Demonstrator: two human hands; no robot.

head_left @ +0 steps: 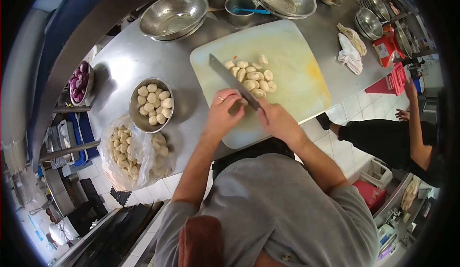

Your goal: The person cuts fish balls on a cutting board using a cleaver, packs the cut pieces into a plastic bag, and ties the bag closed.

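My right hand (280, 122) is closed around the handle of a large kitchen knife (235, 81). Its long blade points away to the upper left, above the cutting board (292, 51). My left hand (224, 111), with a ring on one finger, is beside the blade near the handle. Its fingers are curled together, and whatever they hold is hidden. Just right of the blade lies a group of pale, rounded pieces (258, 76) that look like small peeled potatoes. A steel bowl (135, 119) of similar whole pieces stands to the left.
A plastic bag (146, 147) of pale pieces sits at the table's near left edge. Steel colanders (175, 15) and a pot with a blue-handled utensil (251, 11) line the back. Cloths (351, 56) lie right. Another person (388, 137) stands beyond the right edge.
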